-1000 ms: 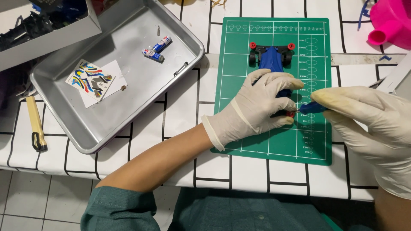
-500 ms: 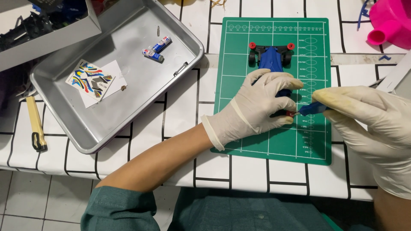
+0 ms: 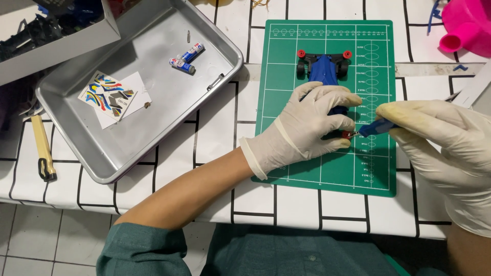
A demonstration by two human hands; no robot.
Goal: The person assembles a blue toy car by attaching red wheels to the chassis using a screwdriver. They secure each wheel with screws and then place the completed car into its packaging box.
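Sticker sheet point(image 3: 113, 97): white rectangle with blue, yellow, red and black decals, lying flat in the metal tray point(image 3: 153, 143), toward its left side. No screens or signs.

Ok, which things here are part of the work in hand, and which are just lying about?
In use:
left hand, pressing down on the blue toy car
right hand, holding a blue tool to the car's red wheel
green cutting mat under them

Lying about:
metal tray
two batteries
sticker sheet
pink funnel
yellow-handled tool
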